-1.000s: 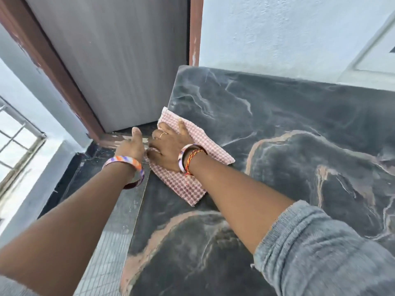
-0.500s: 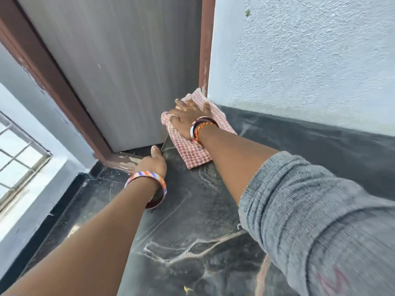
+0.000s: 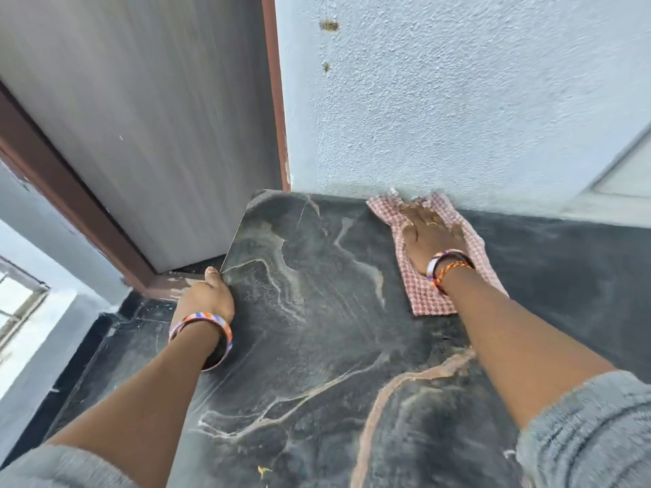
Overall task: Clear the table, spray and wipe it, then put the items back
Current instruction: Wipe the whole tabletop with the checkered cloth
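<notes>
A dark marble table top [image 3: 317, 311] with pale veins fills the middle of the head view. A red-and-white checked cloth [image 3: 428, 297] lies flat on it at the back edge, against the wall. My right hand [image 3: 431, 237] presses down on the cloth with fingers spread. My left hand [image 3: 208, 294] grips the table's left edge, thumb on top, fingers hidden below the slab. Nothing else stands on the table.
A rough pale blue wall [image 3: 440, 100] runs along the back of the table. A grey door [image 3: 148, 118] in a brown frame [image 3: 276, 100] stands at the left back corner. Dark floor [image 3: 105, 350] lies below on the left, with a window [image 3: 17, 304] beyond.
My right hand has slid the cloth from the table's back left corner to the right along the wall. My left hand stays on the left edge.
</notes>
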